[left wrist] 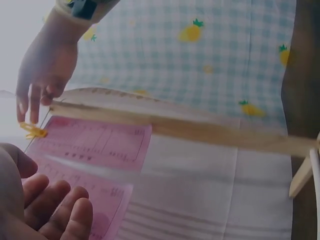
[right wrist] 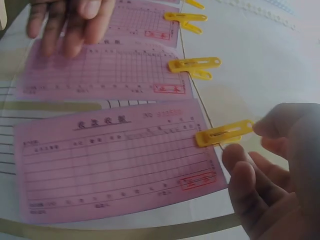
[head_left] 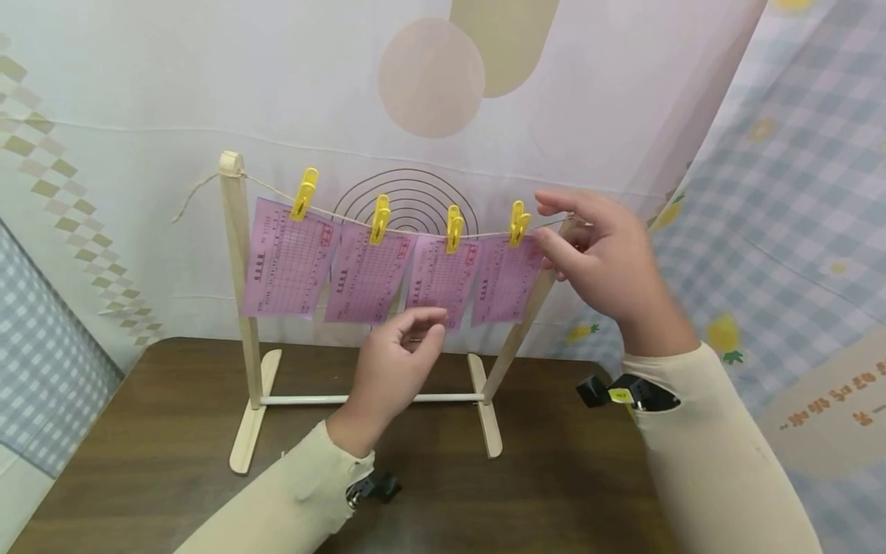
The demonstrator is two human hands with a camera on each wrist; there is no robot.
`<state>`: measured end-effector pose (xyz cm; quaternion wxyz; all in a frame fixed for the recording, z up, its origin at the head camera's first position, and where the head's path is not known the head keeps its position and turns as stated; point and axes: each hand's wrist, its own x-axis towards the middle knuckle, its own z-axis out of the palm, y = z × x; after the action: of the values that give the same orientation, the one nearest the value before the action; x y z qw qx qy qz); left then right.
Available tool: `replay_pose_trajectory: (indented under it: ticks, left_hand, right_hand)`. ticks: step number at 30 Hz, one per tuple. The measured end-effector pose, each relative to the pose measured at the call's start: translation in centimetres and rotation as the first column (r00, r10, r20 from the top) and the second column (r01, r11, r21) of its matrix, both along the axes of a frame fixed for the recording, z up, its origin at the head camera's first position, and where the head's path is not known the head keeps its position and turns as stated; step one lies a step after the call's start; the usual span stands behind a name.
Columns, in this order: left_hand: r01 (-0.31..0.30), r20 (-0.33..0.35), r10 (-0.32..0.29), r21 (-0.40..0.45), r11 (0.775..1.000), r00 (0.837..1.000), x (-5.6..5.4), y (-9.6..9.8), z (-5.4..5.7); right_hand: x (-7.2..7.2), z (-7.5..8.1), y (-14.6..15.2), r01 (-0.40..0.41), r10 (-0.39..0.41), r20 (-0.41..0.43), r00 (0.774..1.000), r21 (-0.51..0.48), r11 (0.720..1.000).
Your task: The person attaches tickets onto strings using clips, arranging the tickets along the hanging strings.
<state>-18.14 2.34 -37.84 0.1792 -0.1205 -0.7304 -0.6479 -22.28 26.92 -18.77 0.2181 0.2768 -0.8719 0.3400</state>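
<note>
Several pink receipt slips hang in a row from a thin string, each under a yellow clothespin. My right hand point(head_left: 602, 254) is at the right end, its thumb and forefinger apart beside the rightmost clothespin point(head_left: 517, 224). In the right wrist view a fingertip comes right up to the tail of that clothespin point(right wrist: 225, 133), which bites the edge of the end slip point(right wrist: 120, 165). My left hand point(head_left: 398, 365) hovers low before the middle slips with its fingers loosely bent and nothing in them. Its palm side shows in the left wrist view, overlapping a slip point(left wrist: 115, 200).
The string point(head_left: 273, 187) runs between two wooden posts, the left post point(head_left: 242, 285) tied with a loose string end. Flat wooden feet point(head_left: 490, 423) and a white crossbar point(head_left: 304, 400) stand on the brown table point(head_left: 540, 477). A patterned cloth point(head_left: 277, 85) hangs behind.
</note>
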Motion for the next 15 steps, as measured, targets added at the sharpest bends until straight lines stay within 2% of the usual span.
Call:
replay_pose_trajectory:
  ticks: [3,7,11,15]
  left_hand:
    - [-0.028,-0.042,0.026,-0.034,0.999,0.999,0.4,-1.2,-0.2]
    - [-0.075,-0.139,0.06,-0.107,0.991,0.989,0.9,-2.8,-0.4]
    - [-0.131,-0.253,0.079,-0.195,0.972,0.964,1.3,-4.2,-0.6]
    - [-0.163,-0.361,0.059,-0.267,0.95,0.931,1.6,-5.4,-0.9]
  right_hand:
    - [0.4,-1.4,0.3,-0.009,0.005,-0.117,0.993,-0.034,0.999]
    - [1.4,-3.5,0.2,-0.036,0.024,-0.229,0.973,-0.049,0.998]
    - [2.6,-5.6,-0.1,-0.023,0.012,-0.292,0.956,-0.032,0.999]
    - [3.7,-7.9,-0.3,-0.01,0.004,-0.301,0.953,-0.017,1.0]
